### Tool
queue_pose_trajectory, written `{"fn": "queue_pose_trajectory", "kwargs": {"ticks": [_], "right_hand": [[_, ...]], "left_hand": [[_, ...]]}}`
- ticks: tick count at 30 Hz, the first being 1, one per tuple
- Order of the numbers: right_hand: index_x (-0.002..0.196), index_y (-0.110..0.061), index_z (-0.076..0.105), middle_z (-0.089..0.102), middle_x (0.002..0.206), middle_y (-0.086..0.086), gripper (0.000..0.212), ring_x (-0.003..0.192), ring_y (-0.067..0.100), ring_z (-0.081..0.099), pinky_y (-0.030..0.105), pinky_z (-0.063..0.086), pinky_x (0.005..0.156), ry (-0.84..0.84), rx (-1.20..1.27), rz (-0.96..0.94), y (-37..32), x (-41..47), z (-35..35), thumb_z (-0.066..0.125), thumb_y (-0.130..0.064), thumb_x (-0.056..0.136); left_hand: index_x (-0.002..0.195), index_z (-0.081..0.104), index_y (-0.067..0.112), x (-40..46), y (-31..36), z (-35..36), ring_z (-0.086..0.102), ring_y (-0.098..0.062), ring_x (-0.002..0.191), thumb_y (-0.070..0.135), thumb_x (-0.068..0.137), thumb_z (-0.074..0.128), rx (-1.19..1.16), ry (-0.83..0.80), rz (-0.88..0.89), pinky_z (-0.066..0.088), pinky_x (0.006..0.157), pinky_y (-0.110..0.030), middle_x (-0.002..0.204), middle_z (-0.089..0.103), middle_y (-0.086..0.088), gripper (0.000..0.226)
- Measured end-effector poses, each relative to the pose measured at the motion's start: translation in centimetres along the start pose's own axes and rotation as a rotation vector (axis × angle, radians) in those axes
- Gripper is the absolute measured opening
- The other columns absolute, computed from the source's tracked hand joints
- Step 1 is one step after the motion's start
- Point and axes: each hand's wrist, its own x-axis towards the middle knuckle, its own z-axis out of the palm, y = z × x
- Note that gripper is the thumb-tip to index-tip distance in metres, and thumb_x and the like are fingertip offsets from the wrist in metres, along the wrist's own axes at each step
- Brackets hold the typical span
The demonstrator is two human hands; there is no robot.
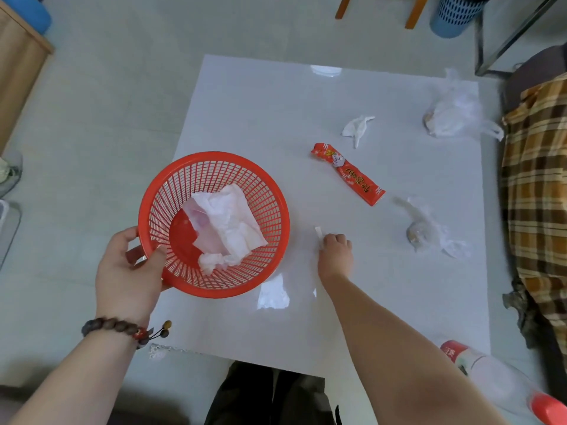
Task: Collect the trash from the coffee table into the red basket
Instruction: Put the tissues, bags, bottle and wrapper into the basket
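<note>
My left hand [129, 268] grips the near rim of the red basket [270, 191], which is tilted over the left edge of the white coffee table [276, 111]. Crumpled white paper [227, 222] lies inside it. My right hand [336, 251] is curled on the tabletop, its fingers closed on a small white scrap [319, 233]. Farther out lie a red snack wrapper [348, 177], a crumpled white tissue [357, 127], a small clear bag with crumbs [425, 231] and a larger clear plastic bag [454, 115] at the far right.
A plastic bottle with a red cap [491, 375] lies at the table's near right corner. A plaid-covered sofa [540, 179] borders the right side. A blue bin [454, 13] and wooden chair legs [411, 10] stand beyond the table, a wooden cabinet [18, 69] at left.
</note>
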Motion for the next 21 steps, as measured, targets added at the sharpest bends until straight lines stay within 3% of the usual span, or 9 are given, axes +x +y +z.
{"fn": "queue_pose_trajectory", "kwargs": {"ticks": [6,10,14,17,21], "right_hand": [[0.102,-0.005,0.058,0.06,0.107,0.015,0.026,0.102,0.032,0.052,0.03,0.033,0.072,-0.025,-0.056,0.036,-0.2,0.5,-0.2,0.041,0.004,0.084],[0.09,-0.006,0.058,0.061,0.097,0.012,0.017,0.085,0.028,0.054,0.03,0.036,0.066,-0.052,0.153,0.087,-0.8,-1.0,-1.9,0.044,-0.001,0.082],[0.087,-0.011,0.06,0.06,0.086,0.001,0.011,0.075,0.017,0.054,0.019,0.04,0.063,0.091,0.396,-0.065,-3.8,-5.1,-6.1,0.054,-0.004,0.082],[0.08,-0.016,0.06,0.057,0.075,-0.006,0.012,0.065,0.002,0.05,0.004,0.037,0.059,0.207,0.51,-0.228,-7.2,-9.1,-10.2,0.06,-0.004,0.08],[0.077,-0.018,0.06,0.058,0.073,-0.005,0.016,0.064,0.006,0.05,0.01,0.04,0.058,0.192,0.517,-0.41,-11.4,-14.3,-13.7,0.061,-0.002,0.076]], "left_hand": [[0.115,0.057,0.026,-0.1,-0.2,-0.5,0.068,-0.025,0.076,0.01,0.091,0.064,0.025,-0.003,0.015,0.056,0.044,-0.025,0.102,0.067,-0.011,0.03],[0.105,0.057,0.036,-0.2,-0.6,-0.6,0.07,-0.026,0.078,0.012,0.089,0.065,0.077,0.02,0.045,0.058,0.048,-0.031,0.099,0.068,-0.004,0.03],[0.109,0.057,0.035,-1.2,0.3,-0.4,0.07,-0.035,0.084,0.01,0.086,0.062,0.161,0.012,0.047,0.059,0.073,-0.054,0.106,0.068,-0.011,0.034],[0.109,0.058,0.032,-2.8,1.8,-0.2,0.07,-0.034,0.081,0.006,0.085,0.06,0.168,-0.021,0.068,0.059,0.074,-0.055,0.102,0.068,-0.009,0.036],[0.105,0.056,0.032,-5.1,3.7,-0.2,0.069,-0.032,0.083,0.004,0.085,0.06,0.144,-0.121,0.08,0.06,0.07,-0.055,0.102,0.067,-0.009,0.035]]}}
